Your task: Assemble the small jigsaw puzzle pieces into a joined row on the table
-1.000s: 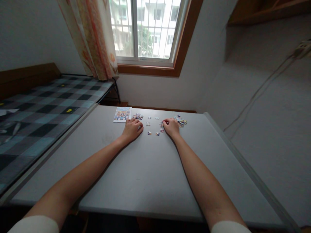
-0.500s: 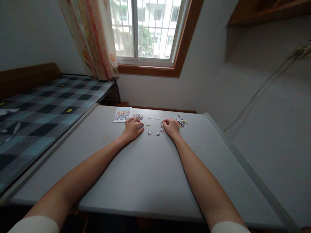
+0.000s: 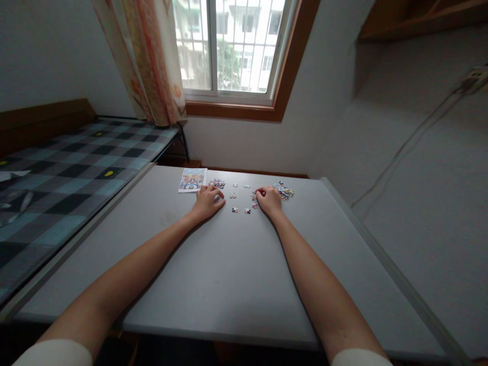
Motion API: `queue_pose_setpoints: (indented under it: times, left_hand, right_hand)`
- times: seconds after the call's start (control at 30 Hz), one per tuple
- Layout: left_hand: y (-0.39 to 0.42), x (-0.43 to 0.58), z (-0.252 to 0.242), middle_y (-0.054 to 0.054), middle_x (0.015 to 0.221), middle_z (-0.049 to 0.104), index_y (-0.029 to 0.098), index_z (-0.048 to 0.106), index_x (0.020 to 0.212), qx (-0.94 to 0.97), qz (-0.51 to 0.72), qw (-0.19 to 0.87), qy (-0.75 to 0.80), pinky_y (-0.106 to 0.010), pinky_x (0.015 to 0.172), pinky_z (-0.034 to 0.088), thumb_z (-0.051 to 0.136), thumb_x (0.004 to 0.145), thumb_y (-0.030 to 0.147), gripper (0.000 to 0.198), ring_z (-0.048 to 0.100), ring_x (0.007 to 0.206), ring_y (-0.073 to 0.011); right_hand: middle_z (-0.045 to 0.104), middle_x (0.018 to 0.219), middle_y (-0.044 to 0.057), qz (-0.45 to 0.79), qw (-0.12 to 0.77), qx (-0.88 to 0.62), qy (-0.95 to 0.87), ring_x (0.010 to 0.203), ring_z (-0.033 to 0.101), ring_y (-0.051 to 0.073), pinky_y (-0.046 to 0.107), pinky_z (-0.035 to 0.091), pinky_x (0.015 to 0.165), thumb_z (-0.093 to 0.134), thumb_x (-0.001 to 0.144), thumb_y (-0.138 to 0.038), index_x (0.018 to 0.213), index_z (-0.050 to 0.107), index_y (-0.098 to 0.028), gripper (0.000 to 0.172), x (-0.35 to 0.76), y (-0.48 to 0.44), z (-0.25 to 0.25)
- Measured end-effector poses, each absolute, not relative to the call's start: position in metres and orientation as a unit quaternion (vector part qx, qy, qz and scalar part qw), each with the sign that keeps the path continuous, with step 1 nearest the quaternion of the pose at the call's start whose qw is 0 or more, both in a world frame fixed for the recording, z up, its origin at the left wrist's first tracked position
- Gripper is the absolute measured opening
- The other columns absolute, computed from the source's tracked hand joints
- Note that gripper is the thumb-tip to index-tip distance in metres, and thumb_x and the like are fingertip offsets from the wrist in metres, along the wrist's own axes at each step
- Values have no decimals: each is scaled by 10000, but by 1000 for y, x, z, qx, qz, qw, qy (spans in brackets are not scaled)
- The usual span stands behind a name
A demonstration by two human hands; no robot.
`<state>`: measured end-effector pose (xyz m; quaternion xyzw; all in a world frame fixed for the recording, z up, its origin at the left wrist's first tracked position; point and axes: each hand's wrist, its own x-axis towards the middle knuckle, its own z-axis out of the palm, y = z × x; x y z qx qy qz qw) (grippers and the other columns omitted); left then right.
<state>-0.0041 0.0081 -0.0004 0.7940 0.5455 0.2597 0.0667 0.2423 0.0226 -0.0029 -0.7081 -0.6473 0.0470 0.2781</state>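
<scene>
My left hand (image 3: 208,202) rests on the table beside a small pile of jigsaw pieces (image 3: 218,183), thumb and fingers apart with nothing seen between them. A printed picture sheet (image 3: 192,180) lies just behind its fingertips. My right hand (image 3: 270,199) has its thumb and forefinger closed on a jigsaw piece (image 3: 253,195), which they partly cover. Close by this hand lies a reddish jigsaw piece (image 3: 254,206). A larger pile of jigsaw pieces (image 3: 284,190) sits to the right of my right hand. Between my hands several single pieces are spaced out, among them a dark-and-white piece (image 3: 235,210).
The pale table (image 3: 221,284) reaches from my forearms to the wall below a barred window (image 3: 229,51). A bed with a checked cover (image 3: 87,162) stands along the left. On the right, a cable (image 3: 396,150) hangs down the wall.
My left thumb and fingers have shifted very slightly. My right hand and the jigsaw pieces look the same.
</scene>
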Motion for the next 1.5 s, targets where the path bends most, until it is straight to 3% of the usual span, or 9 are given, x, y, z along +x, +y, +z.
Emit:
queue_pose_setpoints:
  times: [0.17,0.43,0.67,0.77,0.87,1.0,1.17,1.37,1.5]
  left_hand:
    - [10,-4,-1,-80,1058,636,215,673,893,795,267,57,542,-445,931,348,654,812,319,132,482,1098,-296]
    - [4,-5,5,-11,909,713,228,656,906,822,293,78,481,-410,985,278,578,869,302,113,605,960,-210]
    - [0,-6,8,3,805,701,210,655,841,819,332,55,464,-377,970,323,585,894,367,180,636,756,-154]
    - [0,-3,6,0,783,702,203,667,824,815,371,88,436,-355,922,397,610,881,374,189,636,729,-147]
    - [-1,1,5,-18,789,710,190,682,819,787,420,166,421,-297,767,484,628,865,374,197,639,716,-149]
    - [-1,4,3,-14,749,710,185,702,840,765,436,223,418,-273,706,511,644,850,364,188,652,690,-147]
    - [2,3,-1,-10,745,710,177,702,829,760,447,224,415,-247,655,508,664,833,345,172,649,664,-132]
    - [5,4,-6,-13,857,688,185,673,999,777,466,175,385,-216,630,504,709,801,323,244,617,660,-96]
    - [2,3,-4,-6,858,648,192,672,959,803,452,137,363,-201,621,493,662,844,274,142,601,659,-81]
  right_hand:
    - [683,998,88,51,275,-708,-649,979,552,236,341,390,905,505,845,-280,930,755,-214,272,242,22,-2]
    - [679,993,81,54,283,-706,-647,981,552,234,338,387,909,509,843,-277,928,755,-221,266,243,23,-4]
    - [671,969,94,40,341,-642,-685,972,562,227,355,389,942,504,869,-250,949,738,-167,261,235,20,3]
    - [663,913,69,86,365,-552,-745,920,582,190,321,421,898,533,869,-252,908,732,-175,218,222,15,12]
    - [652,811,37,181,360,-466,-788,758,585,134,264,455,767,553,866,-268,844,726,-165,203,210,10,19]
    - [659,757,26,245,358,-426,-794,707,575,117,232,446,676,596,832,-267,816,726,-155,173,201,5,22]
    - [681,744,33,287,370,-411,-782,688,581,120,231,437,627,609,806,-280,782,719,-155,168,200,7,18]
    - [686,697,33,347,407,-402,-743,637,576,130,253,437,604,637,760,-367,747,703,-156,221,205,13,16]
    - [663,650,19,373,414,-400,-728,598,542,122,250,417,575,659,721,-417,701,692,-161,259,208,14,16]
